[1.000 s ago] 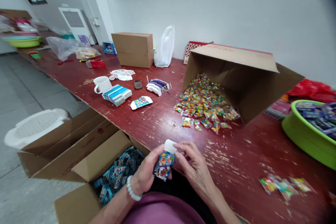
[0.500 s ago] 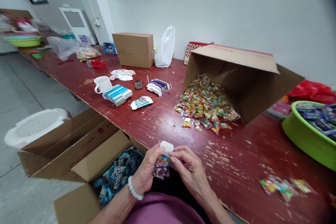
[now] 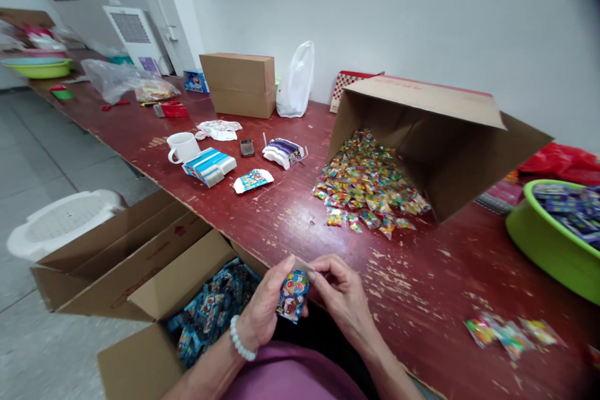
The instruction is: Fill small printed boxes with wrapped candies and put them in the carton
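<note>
Little carton (image 3: 292, 295) sits upright between the person's two hands, right at the near edge of the red table (image 3: 422, 287) and just above their lap. The left hand (image 3: 265, 311), with a white bead bracelet (image 3: 241, 342) at the wrist, is wrapped round the carton's left side and back, the thumb pressed against its front edge. The right hand (image 3: 343, 297) comes in from the other side, its fingertips pinched on the white top flap (image 3: 302, 263), which lies nearly flat over the opening and shows only edge-on from here. So both hands are closed on it, one holding the body and one nipping the lid.

It is a small, narrow thing, printed bright blue with red and yellow cartoon shapes; I can't read anything on it.

Below the left hand, on the floor, stands an open cardboard box (image 3: 154, 275) filled with blue packs (image 3: 210, 309) of much the same colouring. Farther back on the table a big carton (image 3: 435, 131) lies tipped on its side, with a heap of small colourful sachets (image 3: 365, 187) spilling from its mouth. A few loose sachets (image 3: 510, 332) lie off to the right, near a green basin (image 3: 548, 250).
</note>
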`<action>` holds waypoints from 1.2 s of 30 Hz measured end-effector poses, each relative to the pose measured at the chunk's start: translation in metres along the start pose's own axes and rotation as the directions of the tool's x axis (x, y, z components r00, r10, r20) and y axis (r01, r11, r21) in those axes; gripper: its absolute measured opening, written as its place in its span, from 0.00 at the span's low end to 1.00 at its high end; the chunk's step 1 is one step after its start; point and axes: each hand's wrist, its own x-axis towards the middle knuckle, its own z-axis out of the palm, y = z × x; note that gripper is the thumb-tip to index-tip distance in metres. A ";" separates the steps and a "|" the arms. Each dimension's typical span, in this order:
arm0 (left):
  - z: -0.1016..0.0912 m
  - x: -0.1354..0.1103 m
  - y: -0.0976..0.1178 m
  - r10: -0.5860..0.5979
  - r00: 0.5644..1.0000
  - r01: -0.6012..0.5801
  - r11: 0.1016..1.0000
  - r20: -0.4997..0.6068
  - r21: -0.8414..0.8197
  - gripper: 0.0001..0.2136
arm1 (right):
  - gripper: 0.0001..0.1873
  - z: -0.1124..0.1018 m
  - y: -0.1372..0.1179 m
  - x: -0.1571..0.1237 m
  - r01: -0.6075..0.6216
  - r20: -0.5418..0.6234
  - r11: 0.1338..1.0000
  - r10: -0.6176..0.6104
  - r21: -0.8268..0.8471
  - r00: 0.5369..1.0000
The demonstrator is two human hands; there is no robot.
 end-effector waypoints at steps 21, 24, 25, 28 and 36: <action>-0.006 0.000 0.007 0.200 0.964 -0.254 0.880 0.173 0.402 0.09 | 0.06 0.003 -0.003 0.000 0.035 0.023 0.998 -0.034 -0.055 0.999; -0.009 -0.002 0.010 0.209 0.961 -0.274 0.801 0.181 0.532 0.10 | 0.07 0.001 -0.006 0.001 0.005 0.050 0.999 -0.004 -0.032 0.999; -0.010 -0.002 0.011 0.201 0.963 -0.269 0.785 0.182 0.558 0.10 | 0.08 0.000 -0.006 0.002 -0.014 0.059 0.999 0.016 -0.030 0.998; -0.011 -0.004 0.012 0.169 0.966 -0.255 0.764 0.197 0.593 0.11 | 0.09 -0.001 -0.004 0.003 -0.106 0.092 0.994 0.105 0.009 0.990; -0.013 -0.008 0.017 0.137 0.967 -0.243 0.745 0.214 0.622 0.11 | 0.14 0.001 0.001 0.006 -0.320 0.192 0.922 0.281 0.217 0.940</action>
